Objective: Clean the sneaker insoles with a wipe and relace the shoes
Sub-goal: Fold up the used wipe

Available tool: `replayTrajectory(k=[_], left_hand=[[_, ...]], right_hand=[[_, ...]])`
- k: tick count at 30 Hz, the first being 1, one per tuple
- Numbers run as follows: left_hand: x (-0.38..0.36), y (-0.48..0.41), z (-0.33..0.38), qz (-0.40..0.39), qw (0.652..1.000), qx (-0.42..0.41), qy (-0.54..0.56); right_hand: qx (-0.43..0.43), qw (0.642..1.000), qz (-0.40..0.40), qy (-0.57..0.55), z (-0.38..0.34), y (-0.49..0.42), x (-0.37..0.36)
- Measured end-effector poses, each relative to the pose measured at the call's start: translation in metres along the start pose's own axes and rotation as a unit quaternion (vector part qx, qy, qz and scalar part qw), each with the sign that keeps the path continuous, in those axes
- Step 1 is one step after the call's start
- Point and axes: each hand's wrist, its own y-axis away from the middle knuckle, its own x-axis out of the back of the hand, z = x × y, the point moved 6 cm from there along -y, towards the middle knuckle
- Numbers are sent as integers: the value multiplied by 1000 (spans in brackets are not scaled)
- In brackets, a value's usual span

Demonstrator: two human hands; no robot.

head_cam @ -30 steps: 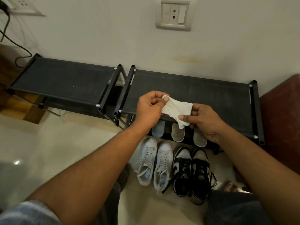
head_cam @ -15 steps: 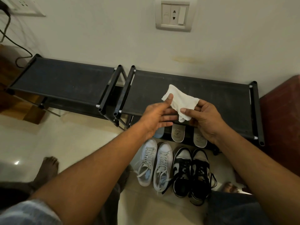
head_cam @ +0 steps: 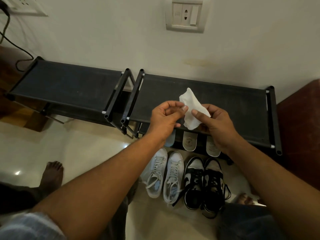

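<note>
Left hand (head_cam: pixel 164 118) has curled, pinching the wipe (head_cam: pixel 189 102) at its left edge; right hand (head_cam: pixel 220 123) grips its right side.

Head view, steeply down, near rack (head_cam: pixel 233 104); edges likely warped.

Crumpled white wipe (head_cam: pixel 192 110) held up, three insoles (head_cam: pixel 190 141) in a row, white sneakers (head_cam: pixel 166 174) beside black-and-white sneakers (head_cam: pixel 204 182), laces loose
</note>
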Motion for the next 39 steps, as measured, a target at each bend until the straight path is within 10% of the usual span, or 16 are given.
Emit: replayTrajectory(k=[27,39], left_hand=[[-5,-3,-1,-9,988,-72,-133],[5,-11,-6,73,997,1,-18]], right_hand=[[32,996,25,86,1,-2,6],[6,998,44,50,6,-6,9]])
